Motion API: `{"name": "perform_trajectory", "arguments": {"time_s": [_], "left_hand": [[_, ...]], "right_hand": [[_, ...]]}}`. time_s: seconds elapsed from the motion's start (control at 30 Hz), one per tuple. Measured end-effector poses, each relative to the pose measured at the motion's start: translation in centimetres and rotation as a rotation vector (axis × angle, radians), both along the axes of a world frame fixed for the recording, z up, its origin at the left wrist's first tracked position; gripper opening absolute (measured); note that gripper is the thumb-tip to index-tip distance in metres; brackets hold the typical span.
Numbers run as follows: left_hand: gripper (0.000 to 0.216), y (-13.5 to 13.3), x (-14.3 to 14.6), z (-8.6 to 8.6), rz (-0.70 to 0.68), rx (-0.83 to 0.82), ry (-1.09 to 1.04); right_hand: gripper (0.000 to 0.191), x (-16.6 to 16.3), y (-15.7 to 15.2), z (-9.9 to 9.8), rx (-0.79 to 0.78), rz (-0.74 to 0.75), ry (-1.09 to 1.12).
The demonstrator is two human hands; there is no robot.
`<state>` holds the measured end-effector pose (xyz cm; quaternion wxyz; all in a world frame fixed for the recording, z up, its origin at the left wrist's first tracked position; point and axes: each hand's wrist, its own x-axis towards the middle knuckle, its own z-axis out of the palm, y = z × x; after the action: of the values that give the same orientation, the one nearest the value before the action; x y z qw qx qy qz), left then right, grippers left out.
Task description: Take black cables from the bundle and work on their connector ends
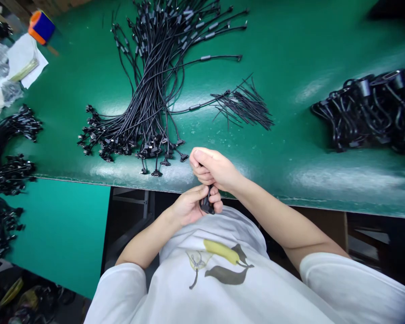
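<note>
Just off the table's front edge, my left hand [192, 204] is closed round a black cable [207, 207], whose connector end shows below the fingers. My right hand [214, 168] is closed directly above it, wrapped round the upper part of the same cable; most of that part is hidden in the fist. Beyond my hands lies a big spread bundle of black cables [148, 94] with connectors at both ends. To its right is a small heap of thin black ties [246, 108], with one cable end reaching into it.
On the green table [300, 54], coiled black cables [364, 112] are piled at the right. More cable bundles [13, 148] lie at the left, near papers [25, 58] and an orange and blue tape roll [41, 28]. A lower green surface [64, 225] adjoins at front left.
</note>
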<state>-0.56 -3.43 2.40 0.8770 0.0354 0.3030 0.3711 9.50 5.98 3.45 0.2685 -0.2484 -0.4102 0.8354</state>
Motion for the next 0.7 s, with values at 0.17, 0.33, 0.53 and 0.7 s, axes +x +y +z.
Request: {"name": "perform_trajectory", "arguments": {"time_s": [0.17,0.33,0.53,0.7], "left_hand": [[0.029,1.3,-0.4,-0.1,0.406,0.208,0.367],[0.023,3.0,-1.5,-0.2,0.653,0.292,0.563],[0.023,3.0,-0.7,-0.2,0.634,0.243,0.563],[0.029,2.8,-0.7,-0.5,0.558,0.223,0.708]], "right_hand": [[0.039,1.4,-0.7,-1.2,0.631,-0.361,-0.375],[0.042,1.7,-4.5,-2.7,1.17,-0.294,-0.695],[0.017,0.4,-5.1,-3.2,1.495,-0.395,-0.726],[0.024,1.5,-4.1,-1.3,1.699,-0.138,-0.74]]}}
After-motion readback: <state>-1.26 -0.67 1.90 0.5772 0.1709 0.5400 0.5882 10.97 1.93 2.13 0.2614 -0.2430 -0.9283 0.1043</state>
